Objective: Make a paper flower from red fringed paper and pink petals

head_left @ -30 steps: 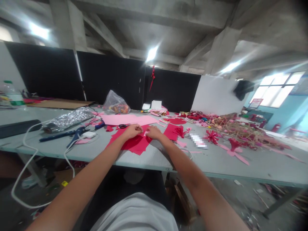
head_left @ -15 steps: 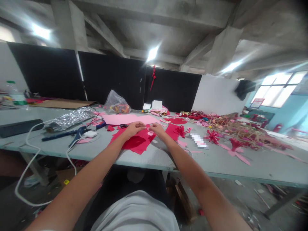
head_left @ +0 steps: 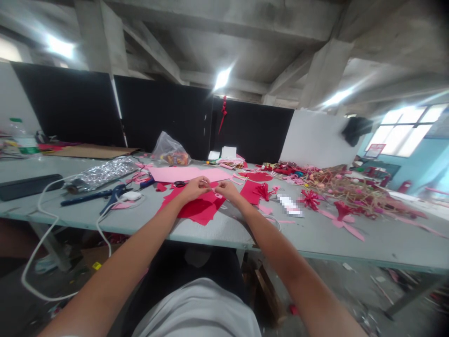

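Left hand [head_left: 194,187] and right hand [head_left: 228,189] meet, fingers pinched shut on a small paper piece [head_left: 212,184] between them, just above the red sheets [head_left: 199,209]; it looks only part-shaped; finished paper flowers [head_left: 310,199] lie well right of the fingers.

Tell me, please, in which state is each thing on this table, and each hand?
left hand, pinching the paper piece
right hand, pinching the paper piece
paper piece, held between both hands
red sheets, flat, overlapping
scissors, lying flat
glue gun, on its side
plastic bag, crumpled, upright
bottle, upright
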`<state>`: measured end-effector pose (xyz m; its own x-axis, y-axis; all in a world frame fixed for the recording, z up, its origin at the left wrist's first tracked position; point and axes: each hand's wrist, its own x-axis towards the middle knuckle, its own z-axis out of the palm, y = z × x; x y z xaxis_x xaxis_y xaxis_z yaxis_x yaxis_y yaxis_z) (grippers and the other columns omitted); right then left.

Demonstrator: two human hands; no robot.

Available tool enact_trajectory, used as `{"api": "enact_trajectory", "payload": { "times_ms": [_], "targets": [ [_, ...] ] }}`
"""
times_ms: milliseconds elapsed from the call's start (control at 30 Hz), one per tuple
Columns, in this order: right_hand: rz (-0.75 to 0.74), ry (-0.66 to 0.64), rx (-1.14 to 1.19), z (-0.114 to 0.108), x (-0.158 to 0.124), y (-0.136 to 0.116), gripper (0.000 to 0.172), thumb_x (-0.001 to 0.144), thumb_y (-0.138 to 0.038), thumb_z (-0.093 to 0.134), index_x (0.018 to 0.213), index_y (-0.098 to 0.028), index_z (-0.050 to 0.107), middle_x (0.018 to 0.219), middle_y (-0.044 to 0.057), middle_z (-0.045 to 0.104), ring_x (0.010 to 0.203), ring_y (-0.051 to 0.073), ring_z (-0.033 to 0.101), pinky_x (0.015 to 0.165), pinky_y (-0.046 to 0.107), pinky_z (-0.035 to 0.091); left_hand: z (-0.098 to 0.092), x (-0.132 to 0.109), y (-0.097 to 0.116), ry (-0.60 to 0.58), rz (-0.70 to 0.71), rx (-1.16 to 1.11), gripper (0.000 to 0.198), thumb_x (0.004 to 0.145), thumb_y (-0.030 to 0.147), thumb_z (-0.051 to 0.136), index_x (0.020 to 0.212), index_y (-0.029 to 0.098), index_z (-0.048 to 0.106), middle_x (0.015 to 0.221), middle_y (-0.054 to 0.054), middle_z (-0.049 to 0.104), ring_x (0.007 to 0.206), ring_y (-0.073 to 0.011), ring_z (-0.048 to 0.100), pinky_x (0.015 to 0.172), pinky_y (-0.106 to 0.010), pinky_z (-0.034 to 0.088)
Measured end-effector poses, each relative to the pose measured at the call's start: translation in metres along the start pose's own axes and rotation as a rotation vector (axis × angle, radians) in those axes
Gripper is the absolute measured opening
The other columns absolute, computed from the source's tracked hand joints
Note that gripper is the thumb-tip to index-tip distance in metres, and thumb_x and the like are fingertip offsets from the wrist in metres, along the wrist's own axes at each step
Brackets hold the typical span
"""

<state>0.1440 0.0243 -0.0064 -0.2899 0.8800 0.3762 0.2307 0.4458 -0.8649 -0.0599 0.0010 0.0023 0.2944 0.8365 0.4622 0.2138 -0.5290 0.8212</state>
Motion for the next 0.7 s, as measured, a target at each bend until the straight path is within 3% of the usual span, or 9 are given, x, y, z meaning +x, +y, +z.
{"api": "enact_trajectory", "payload": {
  "times_ms": [233,700],
  "targets": [
    [-0.025,-0.031,0.006,0.0008,0.0006,0.0019,0.016,0.067,-0.032,0.069,0.066,-0.019,0.061,0.061,-0.004,0.060,0.059,0.012,0.050,0.059,0.024,0.038,-0.0016,0.0011,-0.0032,0.013,-0.041,0.046,0.053,0.067,0.052,0.086,0.102,0.014,0.075,0.089,-0.009,0.076,0.082,-0.0225,0.070,0.077,-0.035,0.053],
    [-0.053,-0.057,0.049,0.0016,0.0035,0.0087,0.020,0.067,-0.035,0.074,0.068,-0.018,0.063,0.064,-0.002,0.063,0.060,0.012,0.051,0.060,0.025,0.038,-0.0015,-0.0001,-0.0016,-0.028,-0.014,0.147,0.045,0.073,0.054,0.080,0.095,0.015,0.081,0.091,-0.010,0.080,0.081,-0.0238,0.070,0.075,-0.034,0.052]
  ]
}}
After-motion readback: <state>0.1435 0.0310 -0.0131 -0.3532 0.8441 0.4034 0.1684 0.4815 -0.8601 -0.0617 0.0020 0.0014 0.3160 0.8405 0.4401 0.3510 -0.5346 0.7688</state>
